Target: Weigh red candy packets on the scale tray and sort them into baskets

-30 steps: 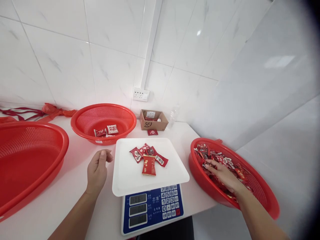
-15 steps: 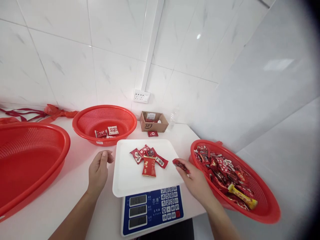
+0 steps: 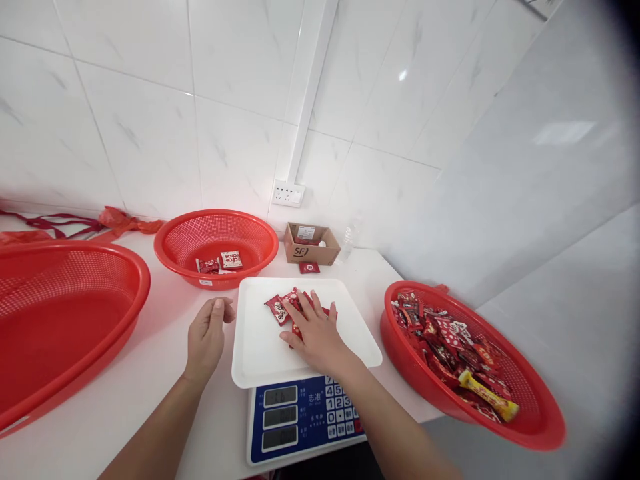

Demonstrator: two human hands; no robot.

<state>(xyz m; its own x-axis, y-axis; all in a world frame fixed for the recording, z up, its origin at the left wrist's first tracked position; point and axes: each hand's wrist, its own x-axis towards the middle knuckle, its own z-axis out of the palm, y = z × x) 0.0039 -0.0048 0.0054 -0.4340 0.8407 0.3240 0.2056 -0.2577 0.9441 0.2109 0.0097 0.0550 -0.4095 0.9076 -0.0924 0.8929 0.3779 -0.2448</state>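
My right hand point(image 3: 317, 337) lies spread over red candy packets on the white tray point(image 3: 260, 367) of a weighing scale. Its fingers hide most of them; one packet with white lettering point(image 3: 278, 309) shows at the left of the fingertips. To the left of the tray's edge, my left hand point(image 3: 206, 340) has its fingers curled in and the thumb against them, with nothing seen in it. Below the tray, the scale's blue panel point(image 3: 305, 417) shows three displays and a keypad partly covered by my right forearm.
On the right stands a red basket point(image 3: 543, 407) of wrapped sweets, a yellow-wrapped bar point(image 3: 487, 395) on top. Behind are a red basket point(image 3: 173, 233) with a few packets, a cardboard box point(image 3: 313, 253) and a single packet point(image 3: 309, 267). Another large red basket point(image 3: 135, 287) fills the left.
My right hand has moved left from beside the tray onto the packets, and its fingers have spread. The dark red packet it held is no longer in its grasp. My left hand stays curled.
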